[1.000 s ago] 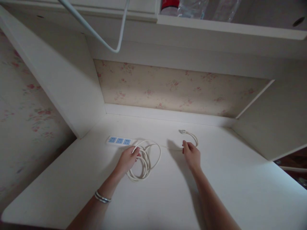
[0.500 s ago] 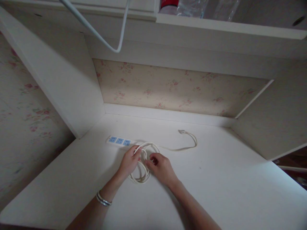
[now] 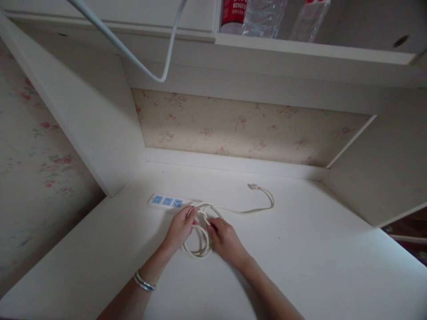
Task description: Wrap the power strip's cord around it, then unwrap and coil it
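A coiled cream power cord (image 3: pixel 199 255) lies on the white desk between my hands. My left hand (image 3: pixel 179 226) is closed around strands at the coil's upper left. On the other side, my right hand (image 3: pixel 226 238) pinches a strand between thumb and fingers. Behind my left hand rests the white power strip (image 3: pixel 167 202) with blue socket faces. From the coil, one stretch of cord runs right to a plug (image 3: pixel 254 186) lying on the desk. Part of the coil is hidden by my fingers.
The desk (image 3: pixel 307 262) is bounded by a left side panel (image 3: pixel 90 106) and a right panel (image 3: pixel 383 169). Overhead, a pale bent rod (image 3: pixel 162 80) hangs down. A shelf above holds a red-labelled bottle (image 3: pixel 233 13) and clear plastic bottles (image 3: pixel 263 18).
My right hand has closed its fingers on a strand of the cord; before, they were more apart. My left hand keeps its hold. The view has tilted up slightly.
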### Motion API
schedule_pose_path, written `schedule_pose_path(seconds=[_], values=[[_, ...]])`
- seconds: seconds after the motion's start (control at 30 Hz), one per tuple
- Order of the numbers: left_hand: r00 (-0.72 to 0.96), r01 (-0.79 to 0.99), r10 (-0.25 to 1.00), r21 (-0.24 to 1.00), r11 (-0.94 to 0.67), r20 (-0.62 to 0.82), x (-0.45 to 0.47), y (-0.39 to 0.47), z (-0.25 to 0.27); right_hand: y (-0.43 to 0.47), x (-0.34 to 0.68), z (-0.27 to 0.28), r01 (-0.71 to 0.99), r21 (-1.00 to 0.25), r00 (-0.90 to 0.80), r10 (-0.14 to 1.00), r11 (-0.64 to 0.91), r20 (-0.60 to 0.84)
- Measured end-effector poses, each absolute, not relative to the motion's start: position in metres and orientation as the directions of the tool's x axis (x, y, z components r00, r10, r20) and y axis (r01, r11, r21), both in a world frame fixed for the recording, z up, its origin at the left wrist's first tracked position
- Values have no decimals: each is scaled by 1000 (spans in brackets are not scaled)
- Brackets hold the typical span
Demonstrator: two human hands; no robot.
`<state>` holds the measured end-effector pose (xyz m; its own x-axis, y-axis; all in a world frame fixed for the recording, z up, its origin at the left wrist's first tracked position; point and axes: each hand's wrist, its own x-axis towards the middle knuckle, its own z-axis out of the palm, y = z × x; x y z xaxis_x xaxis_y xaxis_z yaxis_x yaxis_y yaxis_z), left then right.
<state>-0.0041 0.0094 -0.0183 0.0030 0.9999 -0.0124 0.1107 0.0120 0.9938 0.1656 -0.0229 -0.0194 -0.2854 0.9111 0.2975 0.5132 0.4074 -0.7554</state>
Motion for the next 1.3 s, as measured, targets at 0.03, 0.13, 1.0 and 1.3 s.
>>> schedule_pose_path(seconds=[0.03,0.13,1.0,1.3], values=[[6,105,1000,994,-1,1,-5,10,-19,-23,168,-18,454,-806,-286,919,381,273],[6,52,999,998,-36,36,-6,10,-22,-22,176,-14,232,-945,-333,932,229,144],[54,237,984,955,-178,170,-6,13,-26,-20,217,2,-340,-893,-487,867,-295,-101],[40,263,990,954,-143,138,-9,16,-29,-22,243,5,-608,-791,-432,866,-73,252]])
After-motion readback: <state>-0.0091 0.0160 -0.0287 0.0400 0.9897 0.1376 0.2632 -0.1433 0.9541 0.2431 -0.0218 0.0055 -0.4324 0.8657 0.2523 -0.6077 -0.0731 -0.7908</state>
